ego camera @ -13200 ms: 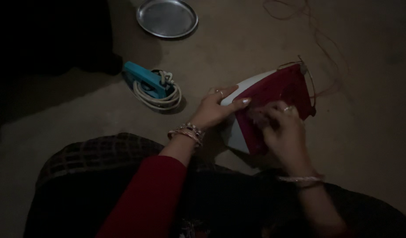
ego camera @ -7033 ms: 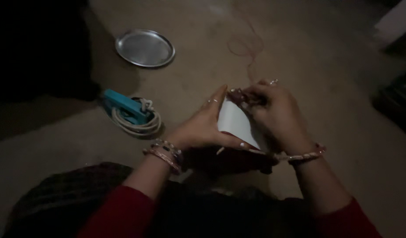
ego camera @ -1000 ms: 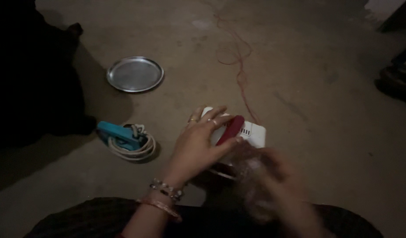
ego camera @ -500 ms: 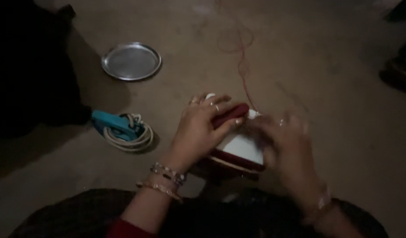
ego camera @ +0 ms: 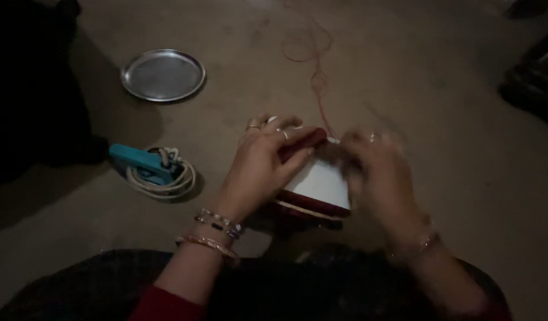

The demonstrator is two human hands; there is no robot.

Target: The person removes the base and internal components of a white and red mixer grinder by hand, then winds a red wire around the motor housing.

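A red and white clothes iron rests in front of my lap on the floor. My left hand wraps over its red handle, fingers closed on it. My right hand is blurred with motion and lies against the iron's right side, touching it. A thin red cord runs from the iron's far end away across the floor in loops. Bangles show on both wrists.
A round steel plate lies on the floor at the upper left. A blue iron with a coiled whitish cord sits left of my hands. Dark objects stand at the far left and at the right edge.
My right hand has come in from below and settled on the iron's right side. My left hand has shifted its hold over the red handle. The view has tilted slightly.
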